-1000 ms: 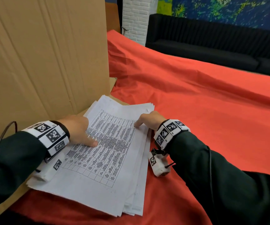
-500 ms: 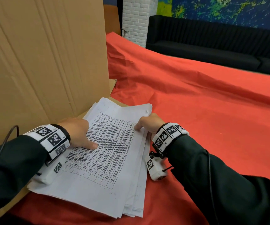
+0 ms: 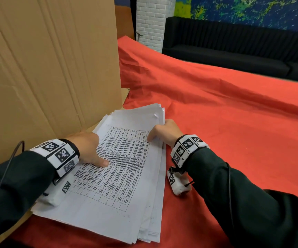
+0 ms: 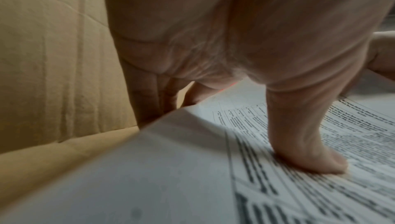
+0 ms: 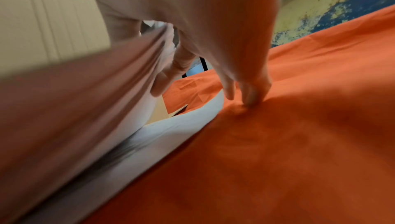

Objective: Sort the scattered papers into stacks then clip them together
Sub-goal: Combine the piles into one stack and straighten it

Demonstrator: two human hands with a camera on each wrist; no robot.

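A thick stack of white papers (image 3: 126, 203) lies on the red cloth (image 3: 225, 140), its top sheet printed with a table. My left hand (image 3: 89, 149) holds its left edge: the thumb (image 4: 310, 153) presses on the top sheet, and the fingers (image 4: 147, 96) reach down past the edge by the cardboard. My right hand (image 3: 162, 131) grips the right edge near the far corner, thumb on top. In the right wrist view the upper sheets (image 5: 85, 109) are lifted off the lower ones (image 5: 175, 126); one finger lies under them and the other fingertips (image 5: 252, 96) touch the cloth.
A tall cardboard panel (image 3: 46, 68) stands right against the stack's left side, with a cardboard flap (image 4: 53, 160) under that edge. Rumpled red cloth stretches to the right and far side. A black sofa (image 3: 234, 47) and a white brick pillar (image 3: 150, 24) stand behind.
The sheets fanned out along the right side have been drawn closer together. My right hand has lifted the upper sheets a little. My left hand has stayed in place.
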